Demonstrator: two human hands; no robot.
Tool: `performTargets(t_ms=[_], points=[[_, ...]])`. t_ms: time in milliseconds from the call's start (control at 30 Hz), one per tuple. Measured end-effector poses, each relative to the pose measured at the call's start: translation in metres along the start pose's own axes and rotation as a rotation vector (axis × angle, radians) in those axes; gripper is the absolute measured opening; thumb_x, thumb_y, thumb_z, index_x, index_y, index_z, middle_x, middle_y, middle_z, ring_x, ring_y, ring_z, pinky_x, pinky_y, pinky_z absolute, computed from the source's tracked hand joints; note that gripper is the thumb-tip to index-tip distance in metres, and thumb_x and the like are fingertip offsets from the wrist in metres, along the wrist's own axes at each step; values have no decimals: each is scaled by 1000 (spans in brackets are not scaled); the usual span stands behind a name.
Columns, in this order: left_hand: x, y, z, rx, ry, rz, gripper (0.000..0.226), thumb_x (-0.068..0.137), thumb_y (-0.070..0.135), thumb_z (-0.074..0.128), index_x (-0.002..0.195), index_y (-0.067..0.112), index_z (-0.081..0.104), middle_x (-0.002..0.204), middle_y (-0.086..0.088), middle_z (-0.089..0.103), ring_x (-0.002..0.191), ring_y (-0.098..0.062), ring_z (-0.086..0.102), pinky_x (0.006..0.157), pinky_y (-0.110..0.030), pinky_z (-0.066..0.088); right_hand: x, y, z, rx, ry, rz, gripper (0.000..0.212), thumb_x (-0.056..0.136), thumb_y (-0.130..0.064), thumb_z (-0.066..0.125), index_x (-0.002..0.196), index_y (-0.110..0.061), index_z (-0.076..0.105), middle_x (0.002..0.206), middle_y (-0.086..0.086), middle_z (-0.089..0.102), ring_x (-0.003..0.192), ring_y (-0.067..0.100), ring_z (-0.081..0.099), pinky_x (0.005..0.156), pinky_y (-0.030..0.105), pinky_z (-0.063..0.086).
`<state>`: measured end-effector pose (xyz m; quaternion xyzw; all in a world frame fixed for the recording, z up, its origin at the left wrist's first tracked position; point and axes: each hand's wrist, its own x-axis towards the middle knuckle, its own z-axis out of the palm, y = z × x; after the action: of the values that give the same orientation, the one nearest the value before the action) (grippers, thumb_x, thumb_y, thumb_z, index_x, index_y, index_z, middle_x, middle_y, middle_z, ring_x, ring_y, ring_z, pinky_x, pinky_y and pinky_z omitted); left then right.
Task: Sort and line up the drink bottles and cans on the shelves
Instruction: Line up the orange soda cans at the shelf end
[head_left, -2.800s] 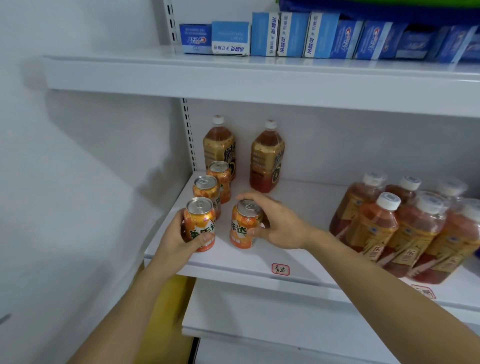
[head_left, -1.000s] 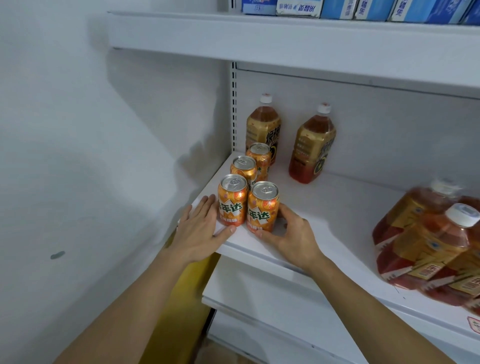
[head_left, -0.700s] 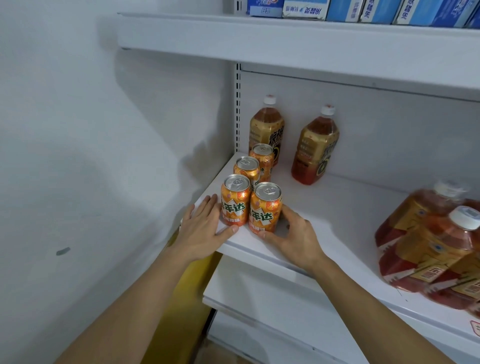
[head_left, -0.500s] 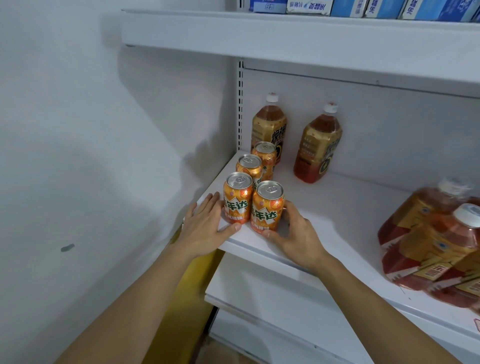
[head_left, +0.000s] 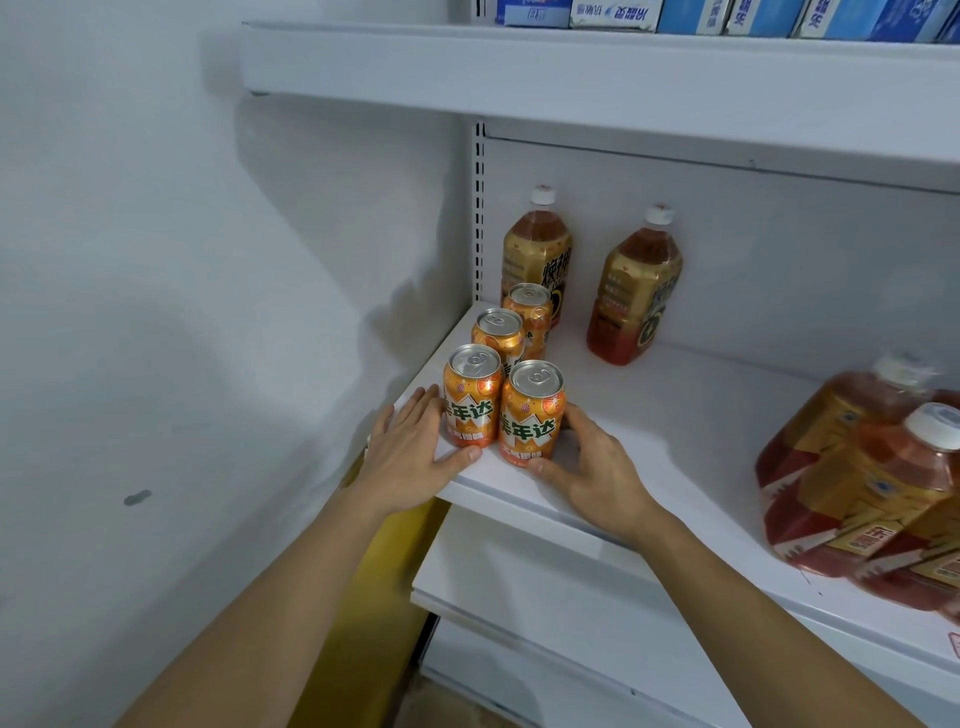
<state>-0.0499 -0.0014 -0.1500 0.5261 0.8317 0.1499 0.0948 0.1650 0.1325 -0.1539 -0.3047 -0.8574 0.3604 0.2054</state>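
Several orange soda cans stand at the left end of the white shelf (head_left: 675, 431). Two are side by side at the front: the left can (head_left: 470, 402) and the right can (head_left: 531, 410). Two more cans (head_left: 497, 332) form a line behind the left one. My left hand (head_left: 410, 457) lies flat against the left can, fingers straight, thumb at its base. My right hand (head_left: 592, 467) cups the right can, fingers curled round its side, thumb at its front base. Two brown tea bottles (head_left: 537, 254) (head_left: 636, 291) stand upright at the back.
A cluster of large red tea bottles (head_left: 872, 467) leans at the right of the same shelf. The white wall (head_left: 208, 312) is close on the left. The shelf above (head_left: 571, 67) carries blue boxes (head_left: 613, 10). A lower shelf (head_left: 545, 597) sits below.
The two front cans, apart at first, now stand touching side by side with a hand on each. My left hand went from gripping to lying flat. Little has moved over the last second.
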Motion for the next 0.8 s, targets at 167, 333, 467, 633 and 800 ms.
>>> performTargets(t_ms=[167,333,467,633,800], points=[[1,-1,-1,15,-6,9,93,91,78,37,163,26,9,172,0,11,158,-18,7,128,-51,6,-3,-5,-3,25,-17,7,79,84,-58,74,150,-32,39,144,-14,56,127,7,54,106,33,49],[3,-4,1,33,-24,25,95,90,81,34,163,28,4,172,1,8,159,-18,5,128,-50,6,3,-49,-36,341,240,-45,55,100,-57,43,148,-29,43,139,-9,55,124,-2,52,100,21,47],[2,-3,2,35,-33,16,101,87,81,44,163,27,3,172,2,9,158,-17,5,128,-50,6,92,-113,-75,-202,38,-222,34,106,-24,50,139,-30,54,138,-3,58,116,7,55,96,25,46],[5,-5,1,-10,-23,8,105,82,84,50,162,29,10,171,4,16,158,-16,9,128,-50,7,161,-153,-67,-1056,-677,-304,80,83,-13,80,152,-31,44,153,2,46,136,28,48,107,45,48],[8,-6,-1,-55,-58,2,109,76,87,54,161,31,13,170,5,20,158,-18,13,127,-53,8,167,-153,-63,-1068,-669,-381,80,76,-18,87,146,-28,50,144,1,52,129,27,52,103,44,50]])
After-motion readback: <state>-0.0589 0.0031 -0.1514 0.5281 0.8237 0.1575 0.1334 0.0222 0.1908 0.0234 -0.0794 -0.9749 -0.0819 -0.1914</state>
